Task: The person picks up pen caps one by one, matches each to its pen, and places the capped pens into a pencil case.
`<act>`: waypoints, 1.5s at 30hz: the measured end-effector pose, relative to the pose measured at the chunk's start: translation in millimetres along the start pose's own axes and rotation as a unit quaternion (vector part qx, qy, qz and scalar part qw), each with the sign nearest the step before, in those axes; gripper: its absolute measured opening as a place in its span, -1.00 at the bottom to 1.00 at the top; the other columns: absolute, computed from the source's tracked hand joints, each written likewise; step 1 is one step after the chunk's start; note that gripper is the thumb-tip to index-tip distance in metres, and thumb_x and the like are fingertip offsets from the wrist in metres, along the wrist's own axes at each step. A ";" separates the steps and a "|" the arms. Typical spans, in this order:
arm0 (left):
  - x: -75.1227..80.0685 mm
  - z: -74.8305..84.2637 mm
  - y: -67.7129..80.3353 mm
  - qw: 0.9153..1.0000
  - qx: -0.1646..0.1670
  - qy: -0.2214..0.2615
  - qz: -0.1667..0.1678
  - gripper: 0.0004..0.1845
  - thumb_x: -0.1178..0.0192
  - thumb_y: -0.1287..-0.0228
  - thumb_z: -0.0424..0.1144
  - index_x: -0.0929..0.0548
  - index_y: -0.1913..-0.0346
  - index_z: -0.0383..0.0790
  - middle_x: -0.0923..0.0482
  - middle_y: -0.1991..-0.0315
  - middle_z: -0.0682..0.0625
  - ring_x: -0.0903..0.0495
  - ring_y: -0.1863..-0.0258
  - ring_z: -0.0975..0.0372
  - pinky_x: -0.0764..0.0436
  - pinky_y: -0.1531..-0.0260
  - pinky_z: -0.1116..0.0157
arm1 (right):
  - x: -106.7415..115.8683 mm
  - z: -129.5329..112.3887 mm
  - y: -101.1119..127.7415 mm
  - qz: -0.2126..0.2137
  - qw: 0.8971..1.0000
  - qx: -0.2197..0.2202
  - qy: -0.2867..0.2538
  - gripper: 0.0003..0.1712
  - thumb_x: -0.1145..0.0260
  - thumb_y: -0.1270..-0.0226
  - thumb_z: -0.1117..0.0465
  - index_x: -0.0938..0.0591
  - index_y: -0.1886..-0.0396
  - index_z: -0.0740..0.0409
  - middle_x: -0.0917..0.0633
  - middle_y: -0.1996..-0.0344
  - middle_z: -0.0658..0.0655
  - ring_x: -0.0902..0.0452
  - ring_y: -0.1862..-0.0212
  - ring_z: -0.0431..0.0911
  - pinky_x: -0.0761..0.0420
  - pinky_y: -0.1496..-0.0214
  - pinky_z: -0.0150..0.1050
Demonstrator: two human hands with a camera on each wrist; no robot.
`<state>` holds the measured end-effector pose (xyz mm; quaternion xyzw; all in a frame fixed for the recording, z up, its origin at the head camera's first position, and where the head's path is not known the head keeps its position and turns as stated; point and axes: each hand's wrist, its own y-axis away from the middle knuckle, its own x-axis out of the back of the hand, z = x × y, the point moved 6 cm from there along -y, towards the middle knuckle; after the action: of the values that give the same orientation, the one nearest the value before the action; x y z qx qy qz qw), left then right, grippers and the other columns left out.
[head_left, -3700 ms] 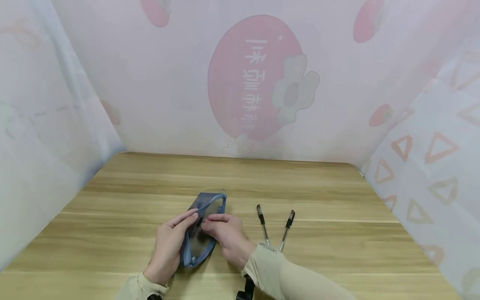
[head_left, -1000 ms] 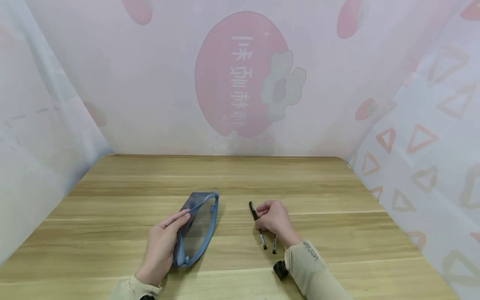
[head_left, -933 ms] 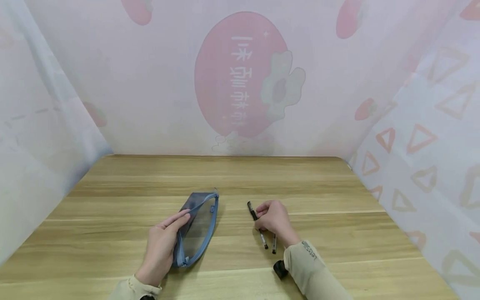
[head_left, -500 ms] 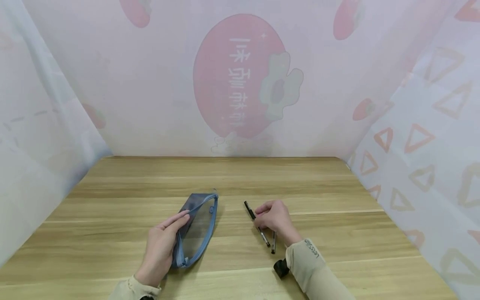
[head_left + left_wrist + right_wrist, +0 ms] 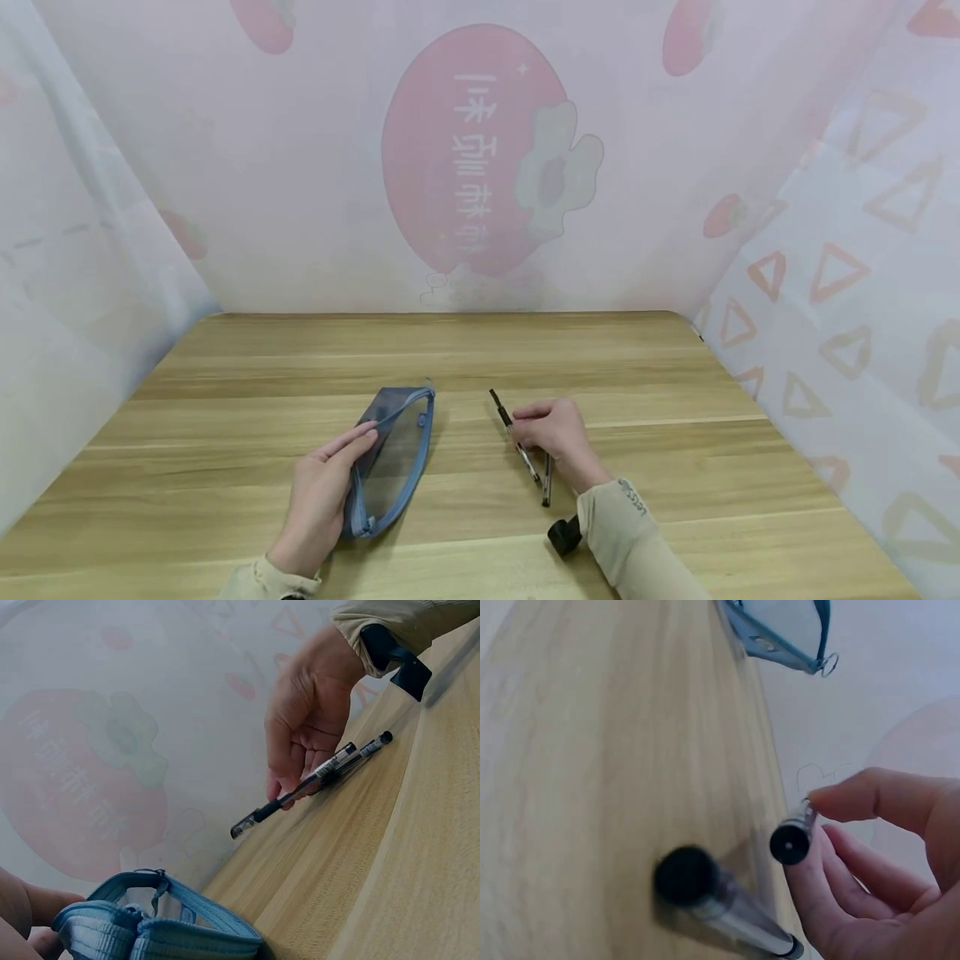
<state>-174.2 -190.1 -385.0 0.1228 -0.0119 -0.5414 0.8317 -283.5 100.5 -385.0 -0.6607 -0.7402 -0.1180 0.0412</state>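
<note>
A blue mesh pencil case (image 5: 392, 402) stands unzipped on the table, its mouth spread wide. My left hand (image 5: 318, 496) grips its left side by the rim, thumb toward the opening. To the right, my right hand (image 5: 555, 433) pinches a clear-barrelled pen (image 5: 503, 412) with a black cap between thumb and fingers. In the left wrist view that pen (image 5: 268, 811) slants, its capped end raised off the wood. A second similar pen (image 5: 547, 483) lies on the table below the right hand, which partly hides it. What lies deep in the case is hidden.
Bare wood-grain table (image 5: 675, 433) spreads around both hands. A pale printed cloth (image 5: 330, 167) rises at the back edge and both sides. A black wrist camera (image 5: 564, 536) hangs under the right sleeve, close to the second pen.
My right hand has left the pencil case mouth and moved right to the pens. It has taken hold of one, whose capped end has swung left and upward. The left hand keeps its grip.
</note>
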 end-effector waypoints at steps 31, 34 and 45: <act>-5.3 1.8 12.6 0.998 -0.001 0.053 0.035 -0.51 -0.34 -0.29 -0.20 -0.58 -0.22 -0.33 -0.48 -0.22 -0.09 -0.48 0.36 0.38 -0.45 0.35 0.49 | -112.5 -23.7 66.4 -0.114 0.925 -0.109 -0.345 -0.48 -0.27 -0.19 0.58 -0.47 -0.19 0.51 -0.53 -0.13 0.42 -0.53 -0.10 0.12 -0.54 -0.16 -0.17; -8.6 0.8 12.1 0.997 -0.001 0.076 0.026 -0.51 -0.34 -0.28 -0.23 -0.57 -0.22 -0.37 -0.47 -0.24 -0.12 -0.50 -0.04 0.29 -0.49 0.00 0.42 | -120.1 -21.8 66.6 -0.095 0.932 -0.111 -0.330 -0.47 -0.29 -0.16 0.59 -0.48 -0.18 0.50 -0.51 -0.15 0.42 -0.50 -0.15 0.17 -0.56 -0.14 -0.17; -8.2 -0.5 14.4 0.998 0.008 0.061 0.020 -0.53 -0.34 -0.27 -0.19 -0.61 -0.20 -0.31 -0.48 -0.22 -0.09 -0.31 0.52 0.43 -0.35 0.50 0.53 | -135.0 -22.5 65.0 -0.086 0.947 -0.110 -0.289 -0.50 -0.32 -0.17 0.57 -0.48 -0.14 0.54 -0.62 0.01 0.38 -0.61 -0.01 0.12 -0.61 -0.06 -0.18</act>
<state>-164.6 -177.1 -381.4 0.1618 0.0316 -0.5157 0.8407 -204.7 -28.9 -384.6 -0.6010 -0.7564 -0.0056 -0.2579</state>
